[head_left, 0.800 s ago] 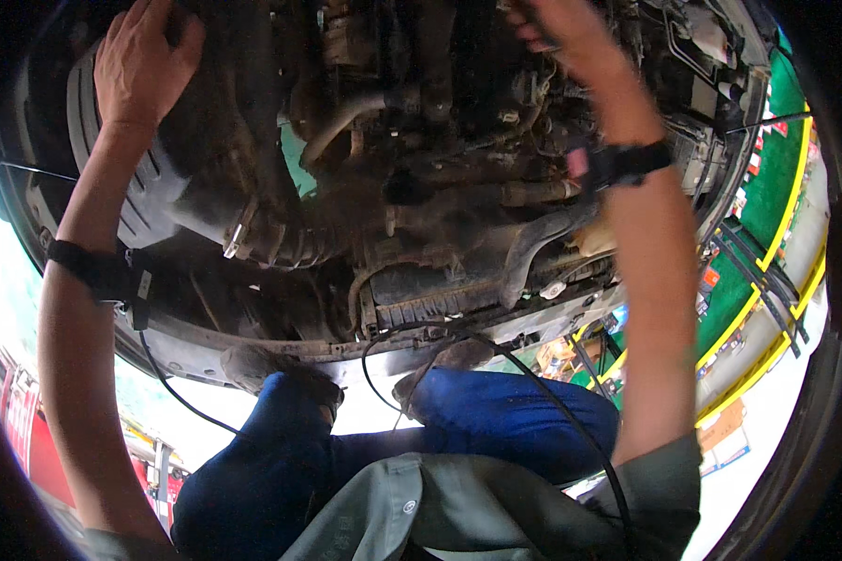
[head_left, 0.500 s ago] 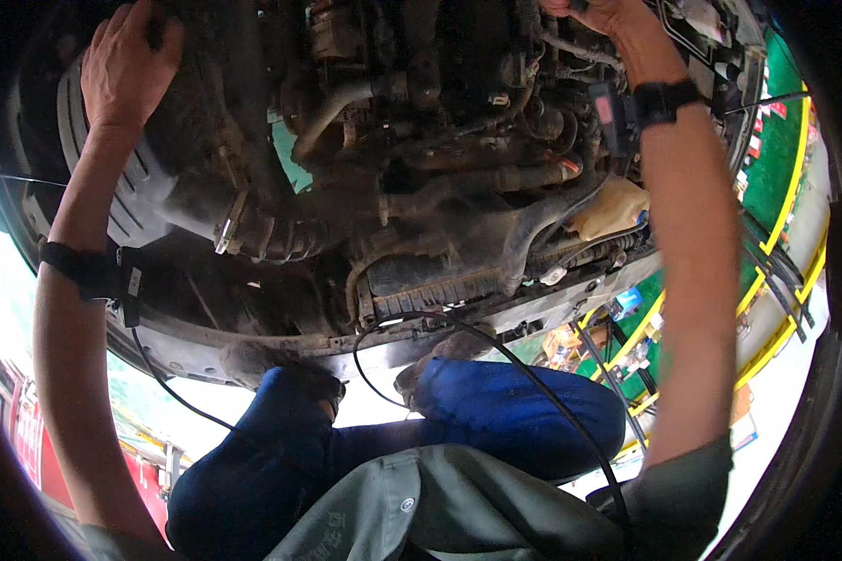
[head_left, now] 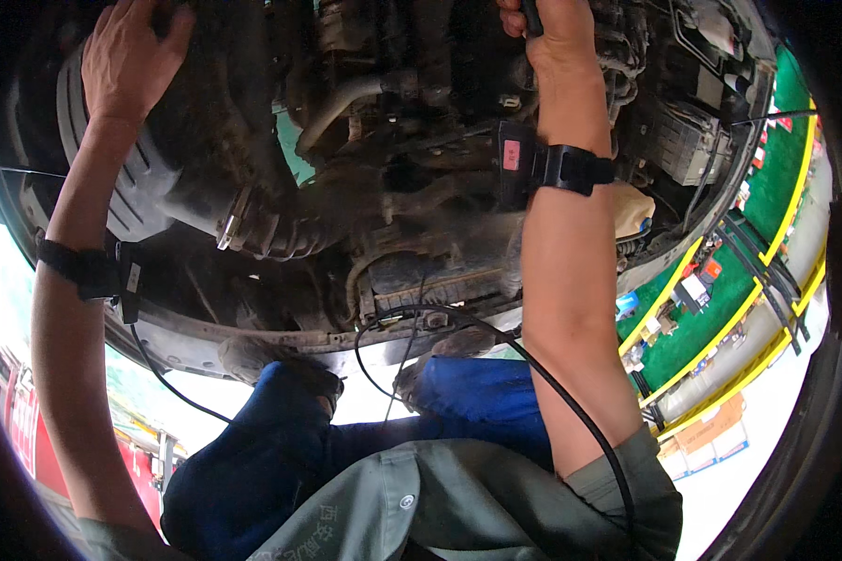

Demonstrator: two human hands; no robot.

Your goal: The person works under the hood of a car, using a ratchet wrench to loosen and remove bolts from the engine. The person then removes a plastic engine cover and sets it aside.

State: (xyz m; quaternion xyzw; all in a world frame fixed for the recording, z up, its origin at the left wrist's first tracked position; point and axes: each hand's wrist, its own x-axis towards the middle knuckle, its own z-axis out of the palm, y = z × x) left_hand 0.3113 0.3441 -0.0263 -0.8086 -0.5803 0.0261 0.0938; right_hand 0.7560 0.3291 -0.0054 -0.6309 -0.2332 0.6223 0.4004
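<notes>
Both my hands are up in a dark, grimy car engine bay. My left hand (head_left: 129,65) is at the upper left, fingers bent with the thumb apart, beside a black plastic housing (head_left: 129,196); its fingertips are hard to make out. My right hand (head_left: 550,26) is at the top centre, closed on a black handle (head_left: 532,19) whose far end leaves the frame. Near it are a curved hose (head_left: 341,112), a boxy grey component (head_left: 685,148) and a pale reservoir (head_left: 631,213). A strapped device is on each forearm, the right one (head_left: 515,164) with a pink label.
The bay's front edge (head_left: 206,348) runs above my shoes and blue trousers (head_left: 225,477). A black cable (head_left: 571,402) loops over my lap. At right are green shelves (head_left: 664,365) with yellow rails (head_left: 758,309) and a cardboard piece (head_left: 702,435); red equipment (head_left: 47,439) is at lower left.
My right hand and forearm have swung left from their place half a second ago, the handle now clearer in the fingers. My left hand stays nearly in place.
</notes>
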